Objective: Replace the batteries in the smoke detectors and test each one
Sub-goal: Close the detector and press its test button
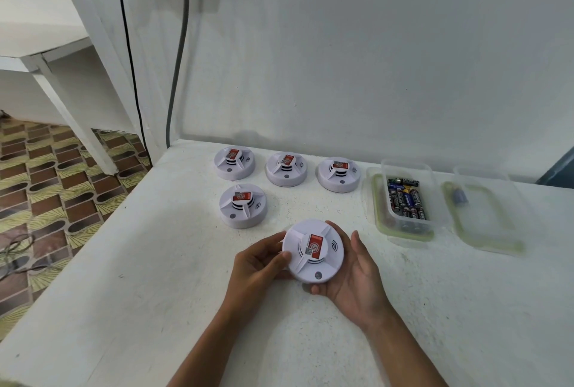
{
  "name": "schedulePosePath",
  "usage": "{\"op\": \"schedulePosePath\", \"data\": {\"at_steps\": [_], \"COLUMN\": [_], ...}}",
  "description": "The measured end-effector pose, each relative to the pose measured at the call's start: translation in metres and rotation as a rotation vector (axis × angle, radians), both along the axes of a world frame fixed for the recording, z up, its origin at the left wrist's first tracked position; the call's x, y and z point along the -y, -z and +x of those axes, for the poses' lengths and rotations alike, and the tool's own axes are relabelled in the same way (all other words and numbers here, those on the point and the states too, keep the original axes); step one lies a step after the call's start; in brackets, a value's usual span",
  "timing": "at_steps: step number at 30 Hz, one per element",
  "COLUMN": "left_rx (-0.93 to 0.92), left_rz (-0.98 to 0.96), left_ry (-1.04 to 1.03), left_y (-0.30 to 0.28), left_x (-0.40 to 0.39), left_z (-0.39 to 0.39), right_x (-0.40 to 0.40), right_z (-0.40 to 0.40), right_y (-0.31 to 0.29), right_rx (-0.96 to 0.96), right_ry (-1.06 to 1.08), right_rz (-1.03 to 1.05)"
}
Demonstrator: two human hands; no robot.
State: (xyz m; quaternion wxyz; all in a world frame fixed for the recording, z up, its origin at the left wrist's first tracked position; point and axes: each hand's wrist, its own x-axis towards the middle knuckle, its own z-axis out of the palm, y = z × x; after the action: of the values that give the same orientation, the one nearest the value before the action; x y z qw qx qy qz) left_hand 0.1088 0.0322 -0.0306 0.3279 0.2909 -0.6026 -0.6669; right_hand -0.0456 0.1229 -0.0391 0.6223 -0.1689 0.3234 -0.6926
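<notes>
I hold a round white smoke detector [313, 250] with a red label, face up, just above the white table. My left hand [259, 264] grips its left rim, thumb on top. My right hand [354, 274] cups its right side and underside. Three more detectors stand in a row by the wall, the left one [234, 163], the middle one [286, 168] and the right one [339, 173]. Another detector [243, 205] sits in front of the left one. A clear plastic box [435, 200] to the right holds several batteries [407, 198].
The box's green-rimmed lid [377, 200] lies under it. A second clear container [487, 215] at the far right holds a small grey object [459, 197]. Two cables [177, 76] hang down the wall at the table's left back corner. The table edge [102, 231] drops off to a patterned floor on the left.
</notes>
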Motion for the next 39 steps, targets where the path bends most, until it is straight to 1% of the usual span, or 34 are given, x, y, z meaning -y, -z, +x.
{"op": "schedulePosePath", "data": {"at_steps": [10, 22, 39], "left_rx": [0.002, -0.027, -0.018], "left_rz": [-0.001, 0.020, 0.012], "left_ry": [0.002, 0.000, 0.000], "left_y": [-0.0020, -0.0009, -0.0003], "left_x": [-0.0004, -0.0006, -0.0002], "left_z": [-0.0003, 0.0002, -0.0001], "right_x": [0.0003, 0.0009, 0.0008], "right_z": [-0.0001, 0.0005, 0.0014], "right_y": [0.0003, 0.0008, -0.0010], "right_rx": [-0.028, -0.023, -0.026], "right_ry": [-0.005, 0.002, 0.005], "right_rz": [-0.012, 0.006, 0.002]}}
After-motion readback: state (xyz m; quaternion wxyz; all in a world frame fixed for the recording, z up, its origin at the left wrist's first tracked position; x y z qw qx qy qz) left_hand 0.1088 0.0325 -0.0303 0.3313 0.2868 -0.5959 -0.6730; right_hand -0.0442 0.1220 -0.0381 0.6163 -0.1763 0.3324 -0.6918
